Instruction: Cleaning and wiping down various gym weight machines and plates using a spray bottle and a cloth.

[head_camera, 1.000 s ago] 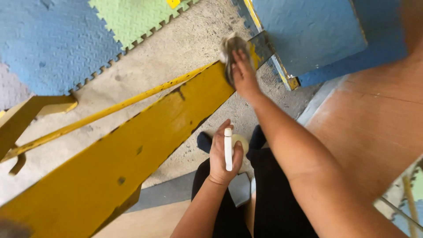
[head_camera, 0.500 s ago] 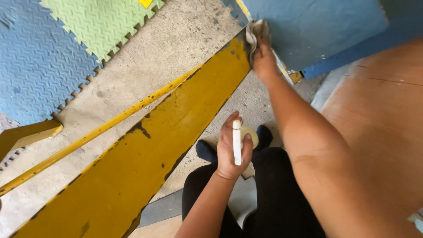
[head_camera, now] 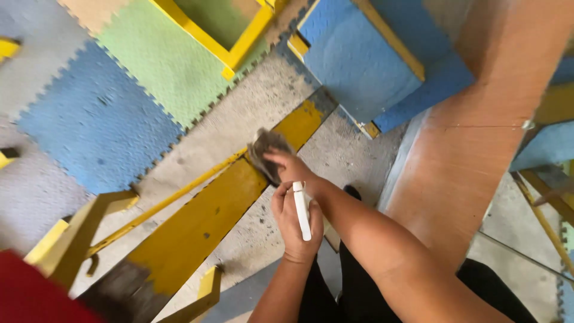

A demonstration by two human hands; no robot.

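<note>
The right hand (head_camera: 289, 168) reaches forward and to the left, palm down, its fingers curled over a crumpled grey rag (head_camera: 266, 152) and pressing it flat. The right forearm runs back toward the lower right, bare, with the elbow bent. The left hand (head_camera: 297, 224) sits just below and nearer the body, wrist straight, fingers wrapped round a slim white bottle (head_camera: 301, 210) held upright. The left forearm rises from the bottom edge, bare as well.

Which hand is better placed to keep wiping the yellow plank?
Right. The right hand presses the grey rag flat on the yellow plank. The left hand is off the plank, wrapped around a white spray bottle.
</note>
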